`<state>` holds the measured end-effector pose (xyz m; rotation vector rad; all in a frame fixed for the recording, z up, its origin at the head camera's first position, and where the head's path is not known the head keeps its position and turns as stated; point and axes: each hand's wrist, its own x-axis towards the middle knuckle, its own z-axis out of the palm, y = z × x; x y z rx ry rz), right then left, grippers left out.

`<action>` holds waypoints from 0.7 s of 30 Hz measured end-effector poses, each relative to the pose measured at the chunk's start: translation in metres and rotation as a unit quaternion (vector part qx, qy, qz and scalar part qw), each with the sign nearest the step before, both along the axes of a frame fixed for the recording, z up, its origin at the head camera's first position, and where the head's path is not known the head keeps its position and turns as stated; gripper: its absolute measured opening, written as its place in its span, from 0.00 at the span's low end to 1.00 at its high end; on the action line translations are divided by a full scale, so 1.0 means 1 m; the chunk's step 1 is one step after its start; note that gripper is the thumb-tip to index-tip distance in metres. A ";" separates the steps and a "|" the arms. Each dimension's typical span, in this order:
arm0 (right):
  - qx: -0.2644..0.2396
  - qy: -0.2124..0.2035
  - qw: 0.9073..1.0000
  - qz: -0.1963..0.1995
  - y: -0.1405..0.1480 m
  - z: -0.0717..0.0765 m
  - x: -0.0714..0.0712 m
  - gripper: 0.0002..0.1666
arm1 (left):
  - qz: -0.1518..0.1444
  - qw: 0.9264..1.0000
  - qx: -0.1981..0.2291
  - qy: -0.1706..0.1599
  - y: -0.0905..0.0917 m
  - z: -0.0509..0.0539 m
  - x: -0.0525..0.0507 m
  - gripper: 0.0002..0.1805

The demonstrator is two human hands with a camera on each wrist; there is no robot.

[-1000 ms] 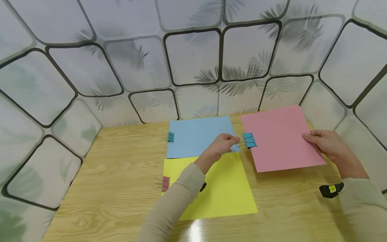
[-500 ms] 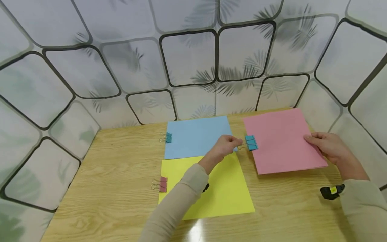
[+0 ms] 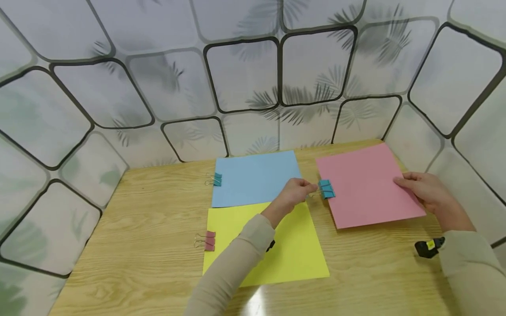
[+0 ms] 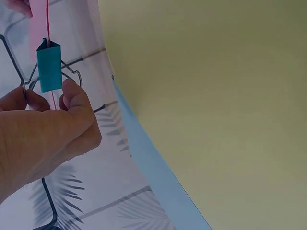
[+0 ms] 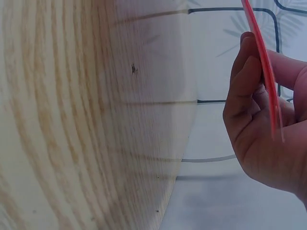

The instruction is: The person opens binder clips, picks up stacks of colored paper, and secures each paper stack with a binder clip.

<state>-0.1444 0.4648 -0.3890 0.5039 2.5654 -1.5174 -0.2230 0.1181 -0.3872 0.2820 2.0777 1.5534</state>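
Observation:
Pink paper [image 3: 367,188] is held slightly above the table's right side, a blue binder clip [image 3: 327,189] gripping its left edge. My left hand [image 3: 294,192] pinches the clip's wire handles. In the left wrist view, thumb and fingers sit on either side of the blue clip [image 4: 49,67], with the pink edge running through it. My right hand [image 3: 424,191] pinches the paper's right edge between thumb and fingers. The right wrist view shows that hand [image 5: 268,120] around the thin edge of the pink paper [image 5: 265,62].
Blue paper [image 3: 257,177] lies at the back with a teal binder clip [image 3: 217,179] on its left edge. Yellow paper [image 3: 292,245] lies before it, under my left forearm, with a pink binder clip [image 3: 210,241]. Patterned walls [image 3: 241,79] enclose the wooden table [image 3: 150,245].
The pink paper and its clip have sunk slightly toward the table, both hands keeping their hold. The head view has shifted a little, so everything on the table appears further left.

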 end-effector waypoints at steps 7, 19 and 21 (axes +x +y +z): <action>0.011 0.008 1.000 -0.011 -0.002 -0.002 0.003 0.36 | 0.007 1.000 -0.002 -0.008 0.000 0.003 0.002 0.12; 0.033 -0.011 0.999 -0.021 -0.003 -0.004 0.005 0.42 | 0.001 1.000 -0.009 -0.013 0.000 -0.001 -0.001 0.13; 0.030 -0.020 0.999 -0.025 -0.004 -0.005 0.006 0.44 | -0.007 1.000 -0.008 -0.016 -0.001 -0.002 -0.003 0.14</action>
